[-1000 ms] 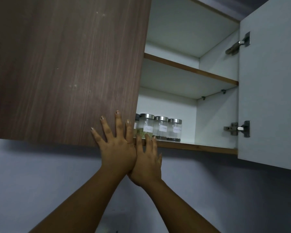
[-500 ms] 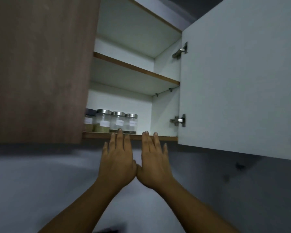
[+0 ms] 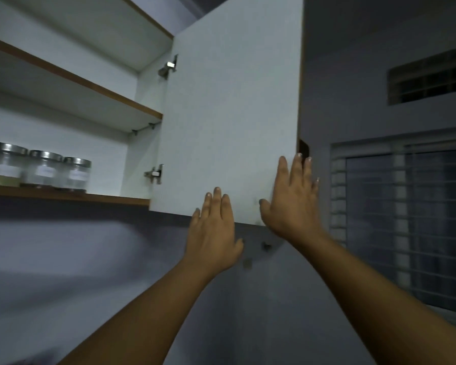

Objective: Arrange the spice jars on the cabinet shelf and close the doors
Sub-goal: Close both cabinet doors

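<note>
Spice jars [image 3: 37,168] lined up on shelf [image 3: 103,198], well left of both hands. Left hand [image 3: 212,233] open, fingers straight, at lower edge of white door [image 3: 229,114]. Right hand [image 3: 291,204] open, flat near its free edge. Seemingly closing this door; next calls for a steady push leftward until shut.

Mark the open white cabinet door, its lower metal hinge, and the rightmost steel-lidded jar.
White cabinet door [image 3: 229,114]: head view, inner face.
Lower metal hinge [image 3: 154,173]: head view, body.
Rightmost jar [image 3: 77,176]: head view, label.
</note>
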Demonstrator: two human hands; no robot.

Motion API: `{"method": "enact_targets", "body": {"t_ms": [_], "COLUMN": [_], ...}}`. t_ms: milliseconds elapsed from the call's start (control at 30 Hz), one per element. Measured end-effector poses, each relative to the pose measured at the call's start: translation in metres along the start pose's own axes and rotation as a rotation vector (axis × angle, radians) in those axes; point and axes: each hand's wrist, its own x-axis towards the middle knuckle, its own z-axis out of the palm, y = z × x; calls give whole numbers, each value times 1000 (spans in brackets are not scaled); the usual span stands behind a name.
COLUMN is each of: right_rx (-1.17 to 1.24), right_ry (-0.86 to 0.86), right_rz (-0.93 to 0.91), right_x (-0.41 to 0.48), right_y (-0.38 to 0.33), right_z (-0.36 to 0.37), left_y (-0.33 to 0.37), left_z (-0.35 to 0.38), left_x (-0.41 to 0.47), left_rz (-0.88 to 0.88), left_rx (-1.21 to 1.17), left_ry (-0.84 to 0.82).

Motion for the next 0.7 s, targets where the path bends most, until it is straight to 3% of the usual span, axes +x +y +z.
{"method": "enact_targets", "body": {"t_ms": [100,233,400,533,700], "right_rx": [91,429,579,635,967], "right_ry": [-99,-270,-84,59,152], "right_rz": [7,-21,-16,-55,-79], "right_x": [2,4,1,-3,-14], "right_y": [43,59,48,34,-9], "right_z": [-2,10,18,15,3], "left_y": [43,80,83,71,41], "left_z": [19,33,37,25,-12], "left_x": [14,31,38,31,10], "left_rz": [32,-21,-53,76,247], "left_rx": [-55,-160,-174,-119,-122], "left_ry": [1,22,92,120,209]}}
